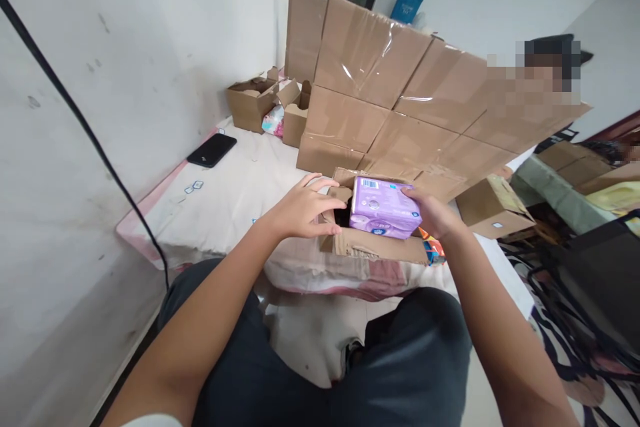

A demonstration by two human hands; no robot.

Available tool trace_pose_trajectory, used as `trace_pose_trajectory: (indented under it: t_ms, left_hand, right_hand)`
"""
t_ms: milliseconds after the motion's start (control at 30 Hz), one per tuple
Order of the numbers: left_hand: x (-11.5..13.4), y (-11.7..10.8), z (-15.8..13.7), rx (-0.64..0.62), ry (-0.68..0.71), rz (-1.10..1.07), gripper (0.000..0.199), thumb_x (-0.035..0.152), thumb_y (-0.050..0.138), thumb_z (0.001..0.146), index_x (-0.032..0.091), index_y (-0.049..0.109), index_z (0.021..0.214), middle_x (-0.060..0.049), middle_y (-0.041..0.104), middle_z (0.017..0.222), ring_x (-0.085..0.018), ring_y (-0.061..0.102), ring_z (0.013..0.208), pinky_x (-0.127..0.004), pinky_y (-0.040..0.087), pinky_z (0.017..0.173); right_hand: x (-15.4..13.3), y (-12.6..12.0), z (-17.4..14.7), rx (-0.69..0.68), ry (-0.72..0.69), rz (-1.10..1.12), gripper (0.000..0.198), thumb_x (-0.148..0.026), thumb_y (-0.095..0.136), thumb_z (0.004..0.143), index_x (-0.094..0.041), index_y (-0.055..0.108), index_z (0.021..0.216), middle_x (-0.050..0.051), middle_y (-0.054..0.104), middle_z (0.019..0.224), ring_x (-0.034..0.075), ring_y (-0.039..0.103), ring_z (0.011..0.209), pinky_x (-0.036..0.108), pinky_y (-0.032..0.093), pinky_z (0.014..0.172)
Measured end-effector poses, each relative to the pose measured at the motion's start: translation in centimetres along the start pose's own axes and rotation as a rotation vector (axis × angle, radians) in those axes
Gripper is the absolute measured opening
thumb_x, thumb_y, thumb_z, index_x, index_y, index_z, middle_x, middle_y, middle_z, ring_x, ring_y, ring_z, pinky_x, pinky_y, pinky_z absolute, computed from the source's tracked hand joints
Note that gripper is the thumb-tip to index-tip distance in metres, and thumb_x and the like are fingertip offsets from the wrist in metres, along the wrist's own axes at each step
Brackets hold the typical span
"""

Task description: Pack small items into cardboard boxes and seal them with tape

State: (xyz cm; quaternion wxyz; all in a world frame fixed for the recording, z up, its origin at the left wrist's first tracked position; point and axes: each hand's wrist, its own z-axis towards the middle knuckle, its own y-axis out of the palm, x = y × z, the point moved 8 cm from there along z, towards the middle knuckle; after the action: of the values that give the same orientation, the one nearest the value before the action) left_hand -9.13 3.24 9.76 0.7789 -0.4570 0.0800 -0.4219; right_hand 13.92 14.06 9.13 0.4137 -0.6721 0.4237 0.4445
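Observation:
A purple, plastic-wrapped pack [383, 208] with a barcode sits tilted in the mouth of an open cardboard box [383, 247]. My right hand [434, 212] grips the pack's right end, its thumb on top and the other fingers hidden behind. At the box's left end is my left hand [315, 207], fingers apart and curved over the flap; whether it presses on the cardboard I cannot tell. A dark gap shows inside the box, left of the pack. Beside the box's right end, partly under my right wrist, lies an orange and blue packet [434, 250].
A tall cardboard partition [375, 93] stands behind the box. On the cloth-covered table [240, 200] lie a black phone [212, 149] and several small labels. Open boxes [250, 103] stand at the back left, another carton [495, 207] at the right. A person [545, 80] is behind the partition.

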Motion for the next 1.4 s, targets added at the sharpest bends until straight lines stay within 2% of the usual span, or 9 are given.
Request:
trace_pose_trajectory:
  t_ms: [167,267,367,567,767,967,1133,1300,1400]
  left_hand:
    - [-0.4,-0.1,0.2,0.087,0.041,0.064,0.06,0.066,0.045,0.095,0.02,0.072,0.122,-0.015,0.071,0.12,-0.032,0.059,0.124,-0.051,0.039,0.108]
    - [-0.9,0.5,0.1,0.102,0.045,0.035,0.06,0.064,0.043,0.096,0.019,0.072,0.122,-0.012,0.075,0.109,-0.029,0.067,0.105,-0.044,0.049,0.094]
    - [-1.6,0.9,-0.1,0.14,0.019,-0.034,0.061,0.064,0.039,0.098,0.018,0.072,0.121,-0.011,0.076,0.108,-0.028,0.069,0.103,-0.041,0.053,0.088]
    - [-2.8,1.5,-0.2,0.165,-0.034,-0.107,0.055,0.058,0.042,0.098,0.018,0.073,0.119,-0.01,0.076,0.114,-0.029,0.068,0.111,-0.042,0.055,0.093]
    - [-3.2,1.5,0.0,0.161,-0.105,-0.145,0.05,0.053,0.046,0.096,0.019,0.075,0.117,-0.011,0.076,0.113,-0.029,0.068,0.112,-0.045,0.055,0.095]
    - [-3.0,1.1,0.1,0.156,-0.132,-0.14,0.045,0.05,0.048,0.095,0.02,0.076,0.115,-0.008,0.076,0.109,-0.026,0.071,0.102,-0.04,0.055,0.09]
    - [-3.0,1.2,0.1,0.141,-0.154,-0.14,0.046,0.052,0.047,0.095,0.021,0.076,0.114,-0.008,0.076,0.111,-0.027,0.069,0.108,-0.041,0.055,0.091]
    - [-3.0,1.8,0.3,0.107,-0.159,-0.125,0.046,0.052,0.046,0.097,0.022,0.075,0.117,-0.007,0.076,0.115,-0.027,0.066,0.119,-0.043,0.053,0.098]
    - [-2.9,1.9,0.4,0.116,-0.146,-0.122,0.045,0.052,0.047,0.098,0.021,0.075,0.116,-0.007,0.076,0.116,-0.028,0.066,0.119,-0.044,0.054,0.098]
  right_hand:
    - [0.9,-0.6,-0.3,0.007,0.052,0.092,0.025,-0.026,0.06,0.082,-0.018,0.069,0.104,0.009,0.078,0.092,0.026,0.074,0.089,0.041,0.061,0.085]
    - [1.1,-0.4,0.1,0.041,0.017,0.145,0.022,-0.025,0.062,0.08,-0.019,0.068,0.1,0.007,0.077,0.092,0.024,0.073,0.086,0.039,0.061,0.082]
    - [1.5,0.4,1.0,0.076,-0.029,0.151,0.021,-0.029,0.062,0.08,-0.019,0.067,0.098,0.007,0.076,0.087,0.023,0.071,0.078,0.037,0.06,0.075]
    - [1.8,2.0,3.1,0.11,-0.22,-0.052,0.024,-0.037,0.063,0.08,-0.021,0.068,0.098,0.002,0.073,0.088,0.016,0.064,0.076,0.028,0.054,0.071]
    - [2.5,3.6,4.6,-0.01,-0.179,-0.216,0.018,-0.026,0.069,0.072,-0.021,0.072,0.089,0.0,0.07,0.081,0.014,0.059,0.074,0.024,0.049,0.067]
    - [2.5,3.4,4.7,-0.031,-0.193,-0.257,0.026,-0.03,0.065,0.075,-0.021,0.07,0.099,0.002,0.072,0.093,0.015,0.063,0.08,0.025,0.051,0.071]
    - [2.3,3.3,3.8,-0.027,-0.241,-0.316,0.029,-0.035,0.058,0.081,-0.021,0.066,0.105,0.003,0.073,0.096,0.017,0.064,0.08,0.03,0.053,0.073]
    - [-0.3,4.8,2.1,-0.032,-0.404,-0.605,0.031,-0.016,0.071,0.069,-0.024,0.07,0.099,0.003,0.073,0.109,0.022,0.063,0.102,0.036,0.046,0.097]
    - [-2.5,5.2,0.8,-0.004,-0.538,-0.851,0.028,-0.015,0.067,0.074,-0.024,0.071,0.1,0.006,0.074,0.105,0.024,0.065,0.098,0.037,0.045,0.096]
